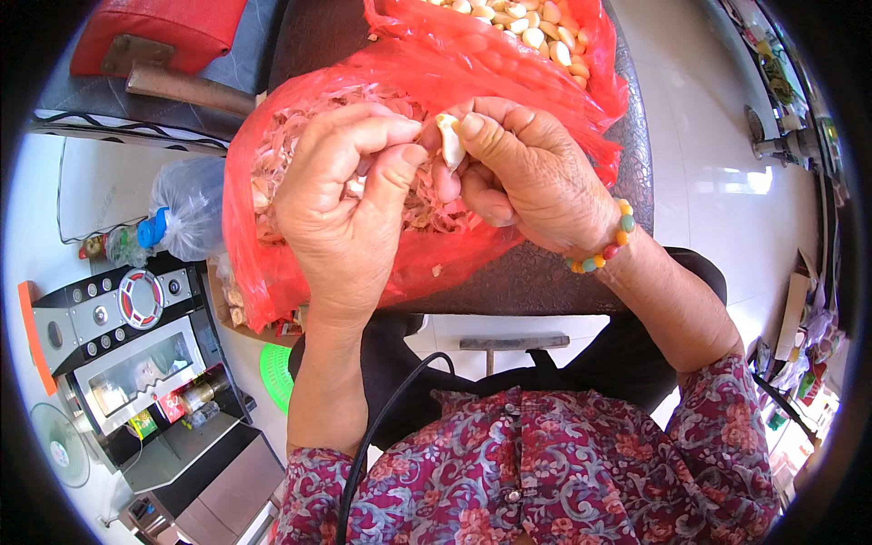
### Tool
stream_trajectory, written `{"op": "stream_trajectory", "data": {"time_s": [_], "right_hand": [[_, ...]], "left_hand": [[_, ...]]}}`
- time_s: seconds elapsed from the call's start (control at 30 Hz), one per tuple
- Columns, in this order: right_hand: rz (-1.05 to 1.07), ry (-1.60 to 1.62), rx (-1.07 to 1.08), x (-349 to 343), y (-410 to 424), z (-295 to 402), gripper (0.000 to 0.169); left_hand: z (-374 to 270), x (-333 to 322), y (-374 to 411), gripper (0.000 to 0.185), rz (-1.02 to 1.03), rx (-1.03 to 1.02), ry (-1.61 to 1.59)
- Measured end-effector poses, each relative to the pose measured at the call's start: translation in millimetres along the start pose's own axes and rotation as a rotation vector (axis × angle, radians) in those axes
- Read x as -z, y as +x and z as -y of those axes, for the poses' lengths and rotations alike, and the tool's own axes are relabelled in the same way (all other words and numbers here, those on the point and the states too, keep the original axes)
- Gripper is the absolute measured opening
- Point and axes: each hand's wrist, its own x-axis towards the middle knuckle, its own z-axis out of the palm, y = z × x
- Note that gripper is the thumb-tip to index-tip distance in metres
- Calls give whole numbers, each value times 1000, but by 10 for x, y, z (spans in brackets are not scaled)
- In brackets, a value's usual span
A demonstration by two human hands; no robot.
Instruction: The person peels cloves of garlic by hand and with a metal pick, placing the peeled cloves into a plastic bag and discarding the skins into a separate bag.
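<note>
A garlic clove (451, 142) is pinched between the thumb and fingers of my right hand (531, 167), with papery skin at its lower tip. Just to its left, my left hand (347, 197) has its thumb and forefinger tips close together; whether a scrap of skin is between them cannot be told. Both hands are above a red plastic bag (272, 300) spread out on the table, holding a heap of garlic skins (334, 102). Beyond it, a second red bag (603, 75) contains many peeled garlic cloves (518, 20).
The bags rest on a dark, patterned tabletop (477, 286). A red padded seat part (160, 34) stands at the far left. Left of the table are a bagged plastic bottle (187, 204), a cardboard box (255, 330) and a green plastic basket (274, 375). A black cable (381, 422) crosses my lap.
</note>
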Motion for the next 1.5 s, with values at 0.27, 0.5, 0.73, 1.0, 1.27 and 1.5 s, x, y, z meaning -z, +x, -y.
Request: {"op": "stream_trajectory", "data": {"time_s": [0.27, 0.5, 0.73, 1.0, 1.27, 1.5], "right_hand": [[-70, -211, 63, -90, -29, 3, 24], [-156, -455, 250, -62, -21, -101, 22], [-204, -622, 387, -31, -27, -154, 15], [-218, -531, 303, -60, -40, -129, 15], [-85, -117, -70, -18, -19, 47, 29], [-75, 208, -90, 71, -4, -4, 25]], "left_hand": [[-43, -81, -33, 14, -12, 50, -32], [-42, -68, -39, 15, 21, -26, 81], [-10, -91, 7, 20, 20, -137, 88], [13, -115, 1, 21, 52, -142, 148], [107, -200, -44, 23, -40, -274, 144], [25, -79, -51, 13, -180, 170, -420]]}}
